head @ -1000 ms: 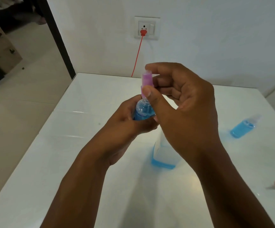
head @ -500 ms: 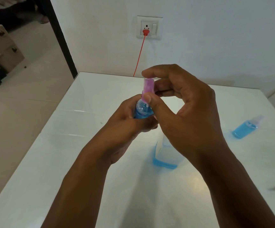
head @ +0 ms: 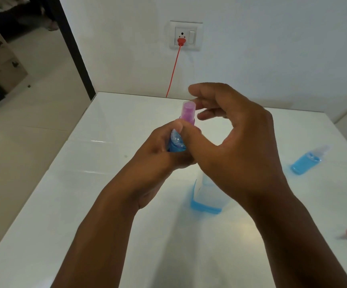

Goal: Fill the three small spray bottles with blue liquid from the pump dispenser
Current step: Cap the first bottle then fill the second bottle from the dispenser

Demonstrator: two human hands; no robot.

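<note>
Spray bottle [head: 176, 144], upright in the left hand's [head: 158, 154] grip, points its pink cap [head: 187, 110] to twelve o'clock, where the right hand [head: 237, 142] pinches it.

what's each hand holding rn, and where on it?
Left hand grips the small spray bottle round its blue body. Right hand pinches its pink spray top, thumb at the collar.

Both hands [head: 199, 146] hold a spray bottle [head: 176, 143] (pink-capped).

A blue-filled spray bottle [head: 175, 144] with pink top stands upright above the table; another [head: 305, 161] lies at right.
</note>
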